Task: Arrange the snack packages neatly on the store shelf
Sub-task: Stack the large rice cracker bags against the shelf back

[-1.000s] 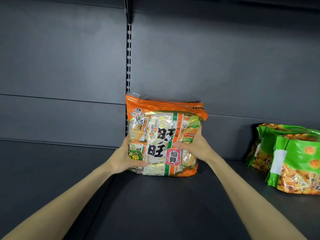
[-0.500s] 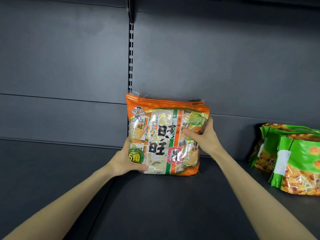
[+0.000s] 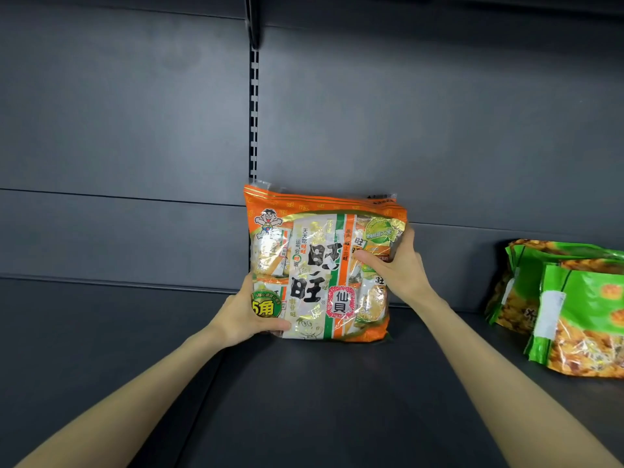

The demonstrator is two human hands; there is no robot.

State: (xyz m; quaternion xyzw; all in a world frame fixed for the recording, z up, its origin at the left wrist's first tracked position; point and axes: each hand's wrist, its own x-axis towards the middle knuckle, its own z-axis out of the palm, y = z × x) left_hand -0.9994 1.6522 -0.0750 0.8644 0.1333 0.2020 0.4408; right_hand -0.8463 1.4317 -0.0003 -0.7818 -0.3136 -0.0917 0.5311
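On the dark shelf (image 3: pixel 337 400), left hand (image 3: pixel 244 314) and right hand (image 3: pixel 400 270) hold the orange snack bag (image 3: pixel 320 265) upright, fingers wrapped round its sides

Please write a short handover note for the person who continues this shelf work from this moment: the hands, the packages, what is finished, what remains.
Left hand: grips the lower left corner of the orange rice cracker bag.
Right hand: grips its upper right edge.
The bag stands upright at the back of the dark shelf, in front of the back panel.
Two green snack bags stand apart at the right, unevenly placed.
Done: orange bag placed upright.
Left: release it, check it stays up, then probably straighten the green bags.
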